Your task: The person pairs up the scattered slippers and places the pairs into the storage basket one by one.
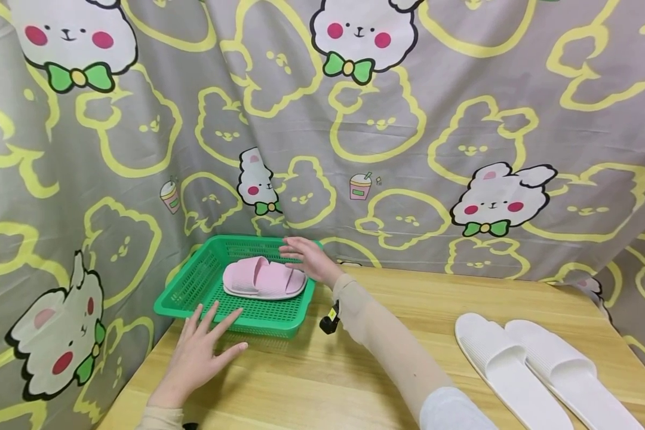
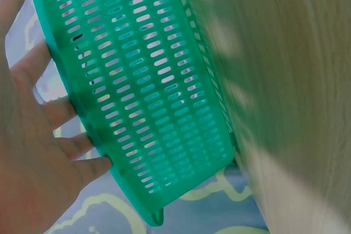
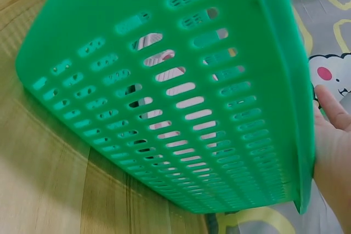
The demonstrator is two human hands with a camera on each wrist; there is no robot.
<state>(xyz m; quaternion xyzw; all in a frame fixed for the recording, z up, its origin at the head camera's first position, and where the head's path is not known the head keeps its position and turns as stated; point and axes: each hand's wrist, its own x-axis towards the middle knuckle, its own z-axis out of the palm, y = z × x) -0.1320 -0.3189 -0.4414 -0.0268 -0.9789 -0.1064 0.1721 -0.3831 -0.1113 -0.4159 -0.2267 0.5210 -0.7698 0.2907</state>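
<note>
A green plastic basket [image 1: 279,325] with slotted walls stands at the table's back left. Inside it lies a pair of pink slippers [image 1: 266,278], side by side with their straps up. My left hand [image 1: 201,352] is at the basket's near rim, fingers spread and straight; in the left wrist view its fingertips are right at the green rim. Over the basket's right rim reaches my right hand [image 1: 312,260], its fingers extended toward the back and the slippers close by. In the right wrist view, the basket wall [image 3: 269,108] hides most of that hand.
A pair of white slippers [image 1: 521,370] lies at the right of the wooden table [image 1: 376,364]. A grey curtain [image 1: 301,131] with cartoon rabbits hangs behind and along the left side, close to the basket. A small black device [image 1: 329,321] is at the right wrist.
</note>
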